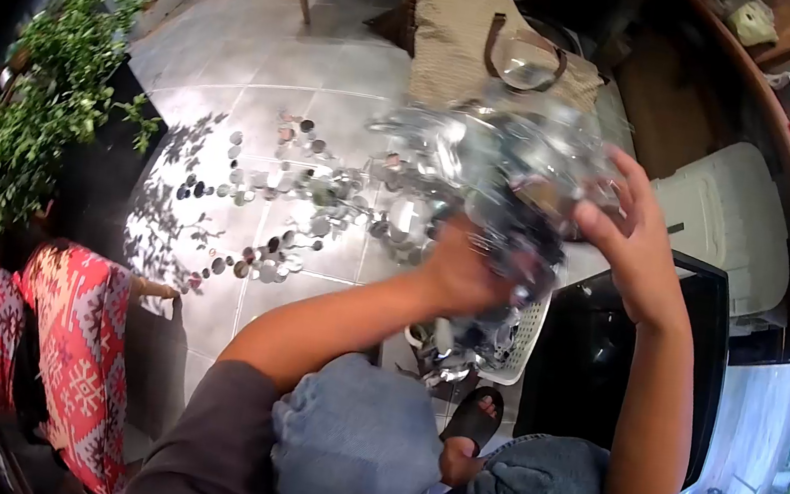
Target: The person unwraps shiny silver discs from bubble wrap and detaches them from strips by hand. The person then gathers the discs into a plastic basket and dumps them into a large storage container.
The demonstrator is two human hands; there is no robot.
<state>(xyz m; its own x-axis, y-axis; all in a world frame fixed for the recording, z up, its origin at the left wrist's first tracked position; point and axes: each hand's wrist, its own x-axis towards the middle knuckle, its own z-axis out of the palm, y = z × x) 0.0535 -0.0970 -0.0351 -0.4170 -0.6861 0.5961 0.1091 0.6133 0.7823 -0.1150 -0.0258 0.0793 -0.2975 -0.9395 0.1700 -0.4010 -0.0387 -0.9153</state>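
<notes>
A blurred tangle of shiny, clear and silvery pieces (pixel 528 165) is held up in front of me between my hands. My left hand (pixel 478 269) is under its lower left side, smeared by motion, with its fingers hidden. At the right edge of the tangle is my right hand (pixel 627 214), thumb and fingers curved around the shiny material. Strings of round, mirror-like discs (pixel 321 201) trail from it to the left, over the tiled floor. More shiny pieces hang over a white basket (pixel 531 342) below my hands.
A black bin (pixel 620 370) stands at the right, beside a white plastic container (pixel 722 222). Behind the tangle lies a beige cushion (pixel 455 38). A leafy plant (pixel 51 108) and a red patterned chair (pixel 80 334) are at the left. A sandalled foot (pixel 477 420) shows below.
</notes>
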